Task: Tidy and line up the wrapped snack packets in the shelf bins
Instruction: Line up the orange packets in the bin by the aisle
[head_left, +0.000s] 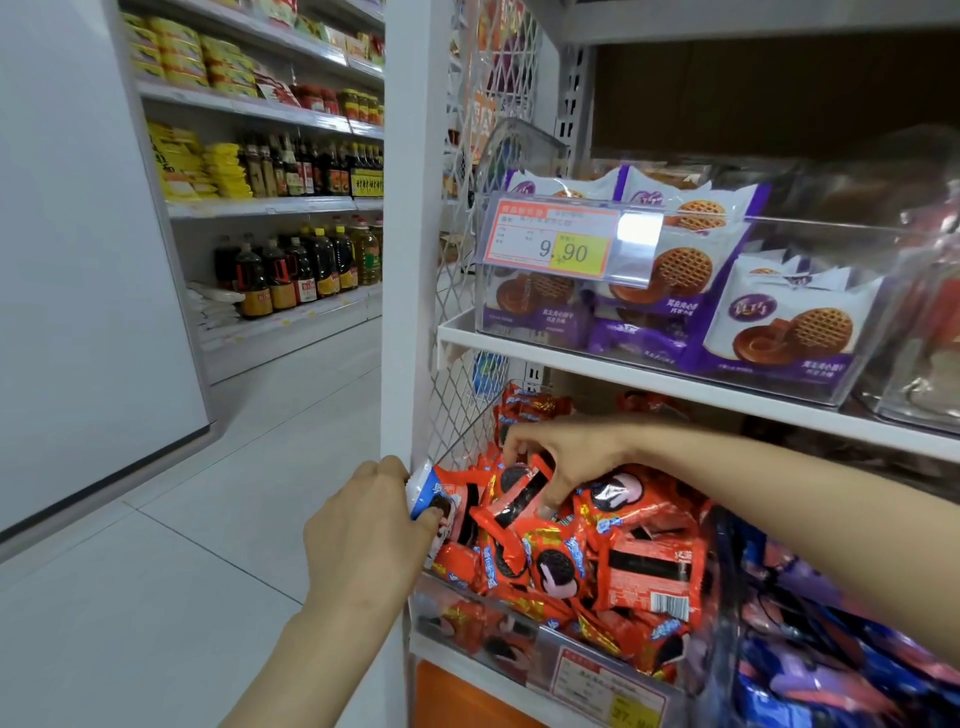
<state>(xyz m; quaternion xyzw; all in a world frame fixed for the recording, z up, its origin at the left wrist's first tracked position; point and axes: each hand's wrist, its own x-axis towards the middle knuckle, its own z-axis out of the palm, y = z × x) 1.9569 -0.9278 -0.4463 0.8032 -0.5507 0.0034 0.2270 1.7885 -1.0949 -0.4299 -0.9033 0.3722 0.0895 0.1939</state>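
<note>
A clear shelf bin (467, 618) at lower centre holds a loose heap of red cookie packets (644, 566). My left hand (363, 525) is at the bin's left corner, closed around a blue-and-white packet (428, 493). My right hand (561, 452) reaches in from the right over the heap and pinches a red packet (519, 499) that stands tilted on edge. On the shelf above, a clear bin (779, 364) holds white-and-purple waffle biscuit packets (795, 327) standing in rows.
A white shelf board (571, 358) with a price tag (556, 239) hangs just over my right hand. A wire mesh side panel (462, 405) closes the bin's left. Blue and purple packets (810, 670) fill the bin at right. An aisle floor (182, 545) lies left.
</note>
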